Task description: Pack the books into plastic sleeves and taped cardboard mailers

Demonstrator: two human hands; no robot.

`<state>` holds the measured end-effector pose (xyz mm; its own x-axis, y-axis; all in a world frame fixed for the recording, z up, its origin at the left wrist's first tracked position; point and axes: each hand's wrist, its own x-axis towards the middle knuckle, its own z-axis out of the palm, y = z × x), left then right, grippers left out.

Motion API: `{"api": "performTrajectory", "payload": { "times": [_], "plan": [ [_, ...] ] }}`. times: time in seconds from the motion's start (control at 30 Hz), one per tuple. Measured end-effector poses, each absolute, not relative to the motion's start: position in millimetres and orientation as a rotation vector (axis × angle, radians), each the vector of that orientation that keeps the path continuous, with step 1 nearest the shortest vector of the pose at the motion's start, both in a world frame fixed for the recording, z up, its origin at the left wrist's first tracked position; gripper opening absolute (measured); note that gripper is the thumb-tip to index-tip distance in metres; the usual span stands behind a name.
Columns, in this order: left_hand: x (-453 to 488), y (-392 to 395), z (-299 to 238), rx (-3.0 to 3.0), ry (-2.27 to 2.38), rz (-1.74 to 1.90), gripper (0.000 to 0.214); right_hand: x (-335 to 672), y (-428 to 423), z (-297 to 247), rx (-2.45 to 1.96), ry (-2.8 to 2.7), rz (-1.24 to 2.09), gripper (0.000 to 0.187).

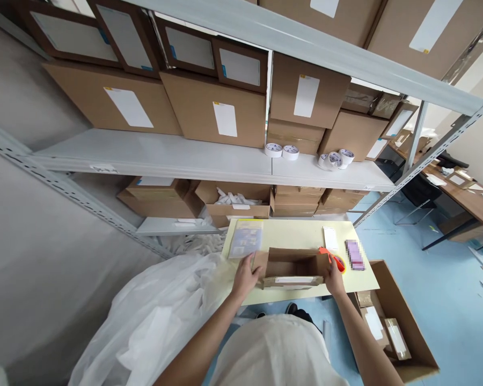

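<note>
While the left hand (245, 277) and the right hand (335, 277) are clamping its opposite ends, an open, rectangular brown cardboard box (292, 264) is sitting between both grips.

Left hand (246, 276) just below frame centre, fingers bent, thumb pressed in, gripping. Right hand (334, 277) lower right of centre, gripping too. Left forearm (209, 329) slants up-right from bottom edge, right forearm (361, 332) up-left; both bare.
</note>
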<state>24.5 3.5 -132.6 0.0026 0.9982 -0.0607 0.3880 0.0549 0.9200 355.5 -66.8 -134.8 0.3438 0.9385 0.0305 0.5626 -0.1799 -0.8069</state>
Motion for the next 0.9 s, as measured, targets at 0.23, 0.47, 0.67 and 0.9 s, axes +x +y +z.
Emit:
{"api": "performTrajectory", "payload": {
  "times": [0.23, 0.47, 0.67, 0.9],
  "plan": [
    [25, 9, -108, 2.034, 1.412, 0.658, 0.013, 358, -63, -107, -2.018, -1.679, 0.404, 0.013],
    [30, 11, -137, 1.55, 1.346, 0.646, 0.04, 357, -68, -94, -1.92, -1.65, 0.849, 0.04],
    [40, -20, -167, 1.55, 1.352, 0.487, 0.123, 347, -85, -128, -1.785, -1.434, 1.177, 0.092],
    [61, -23, -173, 1.676, 1.417, 0.603, 0.12, 343, -62, -124, -1.909, -1.713, 0.829, 0.09]
  ]
}}
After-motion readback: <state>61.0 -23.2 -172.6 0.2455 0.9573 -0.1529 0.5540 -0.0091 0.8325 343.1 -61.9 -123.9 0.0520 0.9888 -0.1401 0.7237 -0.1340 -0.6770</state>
